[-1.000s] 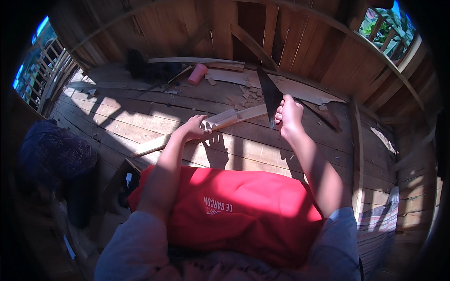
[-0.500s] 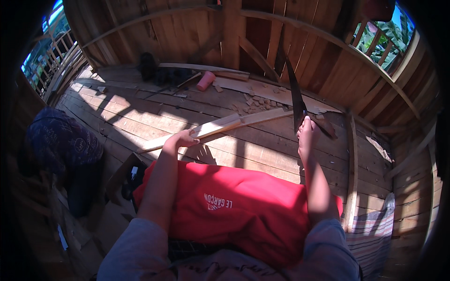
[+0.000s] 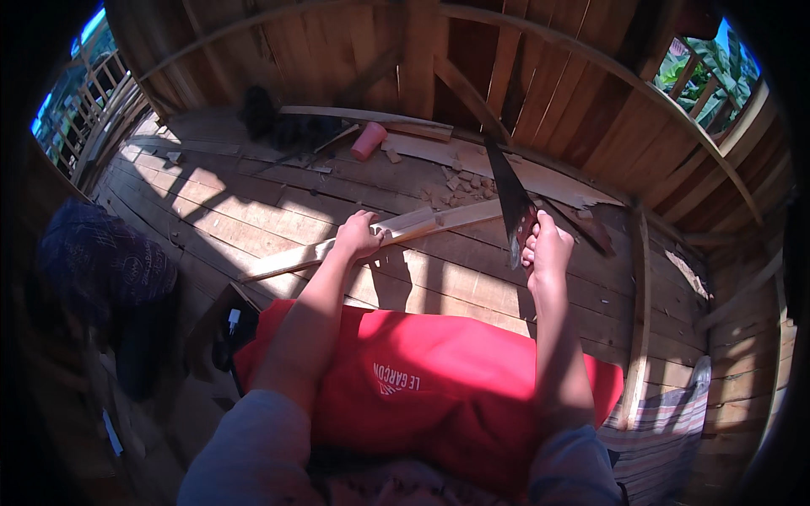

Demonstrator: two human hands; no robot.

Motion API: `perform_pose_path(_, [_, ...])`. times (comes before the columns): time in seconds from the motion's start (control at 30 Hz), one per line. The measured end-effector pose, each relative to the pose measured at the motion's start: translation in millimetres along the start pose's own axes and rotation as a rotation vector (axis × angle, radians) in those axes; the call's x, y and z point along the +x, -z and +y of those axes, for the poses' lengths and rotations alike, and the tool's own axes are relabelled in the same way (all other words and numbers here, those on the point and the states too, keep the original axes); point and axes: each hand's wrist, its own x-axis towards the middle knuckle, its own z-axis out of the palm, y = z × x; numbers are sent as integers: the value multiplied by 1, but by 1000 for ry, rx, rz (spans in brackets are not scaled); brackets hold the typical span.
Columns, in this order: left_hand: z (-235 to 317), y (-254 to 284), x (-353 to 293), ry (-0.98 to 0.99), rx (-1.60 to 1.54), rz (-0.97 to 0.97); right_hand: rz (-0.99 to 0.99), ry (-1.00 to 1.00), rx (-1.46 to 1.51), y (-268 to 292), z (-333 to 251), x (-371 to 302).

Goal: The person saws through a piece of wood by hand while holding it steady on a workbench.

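Your cloth (image 3: 472, 354) is red, printed white; beyond it, your saw's blade (image 3: 508, 190) is dark, the wood (image 3: 411, 224) pale, the cup (image 3: 368, 142) pink.

Head-worn left fisheye, near above hands (image 3: 550, 246), faces down and forward to plank wall (image 3: 337, 63).

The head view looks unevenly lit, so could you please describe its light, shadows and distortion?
Head view: sunlight brightens the wood piece, while the saw blade looks dark; head view: hard shadows cross the floorboards; head view: the fisheye bends the wall rail into an arc and the corners go black; head view: the dark heap is too dim to identify.
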Motion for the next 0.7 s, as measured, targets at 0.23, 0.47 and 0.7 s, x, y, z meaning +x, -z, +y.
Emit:
perform_pose_path(0.23, [11,-48,22,30,266,-102,-192,76,-66,-4,105,17])
perform_pose_path(0.47, [17,-44,29,3,251,-103,-217,317,-361,-26,139,26])
perform_pose_path(0.7, [0,-58,41,-109,204,-58,-240,372,-406,-29,148,28])
